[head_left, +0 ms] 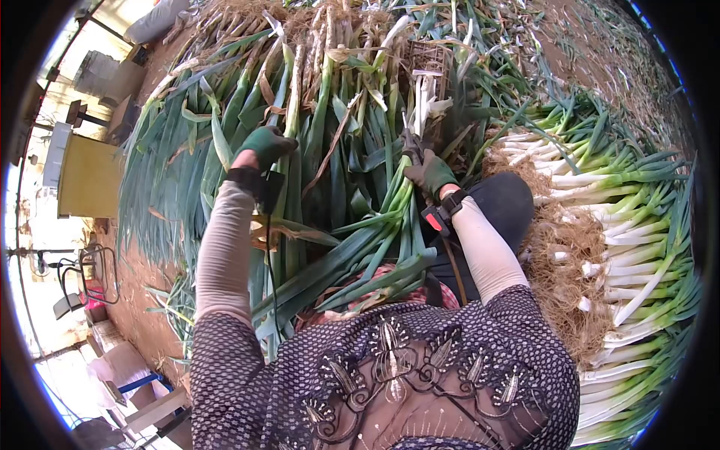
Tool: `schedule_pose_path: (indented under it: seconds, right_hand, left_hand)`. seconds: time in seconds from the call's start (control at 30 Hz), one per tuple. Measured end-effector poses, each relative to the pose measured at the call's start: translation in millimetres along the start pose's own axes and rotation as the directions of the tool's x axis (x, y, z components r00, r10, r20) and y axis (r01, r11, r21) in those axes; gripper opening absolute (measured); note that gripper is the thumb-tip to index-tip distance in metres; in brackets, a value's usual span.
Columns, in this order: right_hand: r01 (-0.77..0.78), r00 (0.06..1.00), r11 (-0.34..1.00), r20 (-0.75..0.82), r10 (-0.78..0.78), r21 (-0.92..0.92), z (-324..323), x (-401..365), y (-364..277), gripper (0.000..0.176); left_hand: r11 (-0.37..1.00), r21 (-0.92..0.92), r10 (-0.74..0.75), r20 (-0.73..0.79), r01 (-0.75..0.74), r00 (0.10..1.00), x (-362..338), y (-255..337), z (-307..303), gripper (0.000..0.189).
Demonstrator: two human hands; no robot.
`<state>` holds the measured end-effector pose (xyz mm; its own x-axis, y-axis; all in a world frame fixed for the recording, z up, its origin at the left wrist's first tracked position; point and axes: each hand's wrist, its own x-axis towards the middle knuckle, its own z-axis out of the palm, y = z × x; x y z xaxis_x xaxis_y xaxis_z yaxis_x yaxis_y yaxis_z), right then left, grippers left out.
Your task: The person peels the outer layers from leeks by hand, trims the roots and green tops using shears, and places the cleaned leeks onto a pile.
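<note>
My left hand [268, 145], in a dark green glove, is closed over the pile of untrimmed leeks [322, 97] left of centre; what it grips, if anything, is too small to name. My right hand [433, 174], also gloved, is wrapped round a dark tool [412, 142] that looks like shears. The tool lies against a bunch of leeks [402, 187], whose white ends point away from me and whose green leaves spread down across my lap.
Cleaned leeks [630, 259] lie stacked at the right, with brown roots [566, 277] facing my knee [506, 206]. A yellow box [90, 176] stands at the left, near black cables [97, 274]. Leaf scraps litter the brown ground [559, 45] at the top right.
</note>
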<state>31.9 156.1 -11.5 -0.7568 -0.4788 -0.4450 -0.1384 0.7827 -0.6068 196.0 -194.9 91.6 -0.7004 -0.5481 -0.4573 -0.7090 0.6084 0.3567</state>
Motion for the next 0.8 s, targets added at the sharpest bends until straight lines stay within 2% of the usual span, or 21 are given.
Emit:
schedule_pose_path:
  seconds: [0.03,0.07,0.13,0.23,0.27,0.3,0.37,0.4,0.43,0.5,0.53,0.63,0.7,0.73,0.77,0.8]
  right_hand:
    - [0.004,1.0,0.998,0.009,-0.004,0.069,-4.2,-0.2,1.2,0.07]
    - [-0.001,1.0,0.999,-0.002,0.001,0.038,-4.8,3.6,5.3,0.073]
    - [-0.007,1.0,0.997,0.029,0.005,0.081,-5.9,1.4,7.5,0.074]
    - [-0.004,1.0,0.997,0.03,0.001,0.073,-1.9,-0.5,10.0,0.075]
    - [0.004,1.0,0.998,0.017,-0.005,0.062,-0.6,2.0,8.3,0.075]
    - [-0.002,1.0,0.996,0.03,-0.001,0.086,-5.7,-5.6,2.9,0.074]
    - [-0.023,0.998,0.991,0.056,0.016,0.135,-22.2,-27.8,-9.2,0.074]
    - [0.045,0.996,0.999,-0.073,-0.043,0.026,-17.1,-25.1,-3.8,0.072]
    - [0.096,0.987,0.992,-0.135,-0.084,0.079,-17.1,-22.9,3.6,0.07]
    - [0.196,0.956,0.965,-0.254,-0.149,0.174,-16.4,-35.0,13.7,0.066]
    - [0.057,0.998,0.92,-0.041,-0.045,0.388,-35.6,-61.3,-12.0,0.056]
    - [0.309,0.936,0.808,-0.011,-0.351,0.502,-32.6,-100.4,-32.4,0.047]
    - [0.354,0.91,0.827,0.044,-0.413,0.438,-22.9,-123.6,-43.2,0.042]
    - [0.339,0.917,0.847,0.056,-0.394,0.409,-24.2,-136.9,-51.3,0.038]
    - [0.224,0.938,0.868,0.143,-0.315,0.444,-23.4,-139.5,-47.5,0.038]
    - [0.102,0.944,0.877,0.233,-0.234,0.469,-18.8,-139.7,-41.8,0.037]
  left_hand:
    - [0.988,-0.153,-0.013,0.071,0.023,0.997,-12.2,8.7,-12.8,0.042]
    - [0.944,-0.328,0.071,0.111,-0.031,0.991,-25.2,18.6,-22.3,0.041]
    - [0.757,-0.648,0.241,0.149,-0.089,0.959,-51.5,39.8,-28.6,0.039]
    - [0.923,-0.256,0.263,-0.121,-0.287,0.957,-52.1,61.8,0.0,0.052]
    - [0.988,0.041,0.155,-0.103,-0.151,0.983,-43.7,61.6,6.4,0.064]
    - [0.98,0.167,0.142,-0.221,-0.106,0.965,-46.8,58.7,22.4,0.072]
    - [0.978,0.208,-0.002,-0.051,0.012,0.999,-45.4,52.9,35.0,0.068]
    - [0.986,0.167,0.038,-0.085,-0.024,0.996,-50.9,53.0,32.3,0.062]
    - [0.998,-0.013,0.057,-0.044,-0.058,0.997,-46.7,47.5,27.7,0.06]
    - [0.925,-0.371,0.108,0.037,-0.087,0.993,-39.5,31.8,21.8,0.058]
    - [0.86,-0.495,0.174,0.049,-0.127,0.983,-50.3,42.7,14.8,0.054]
    - [0.803,-0.575,0.24,0.073,-0.156,0.968,-79.3,97.2,9.3,0.052]
    - [0.768,-0.621,0.311,0.152,-0.154,0.938,-58.3,105.8,34.3,0.049]
    - [0.746,-0.652,0.324,0.176,-0.137,0.93,-39.4,102.4,55.1,0.045]
    - [0.723,-0.681,0.335,0.198,-0.117,0.921,-23.7,99.7,72.4,0.042]
    - [0.839,-0.542,0.228,0.261,-0.053,0.938,-18.5,103.6,78.2,0.038]
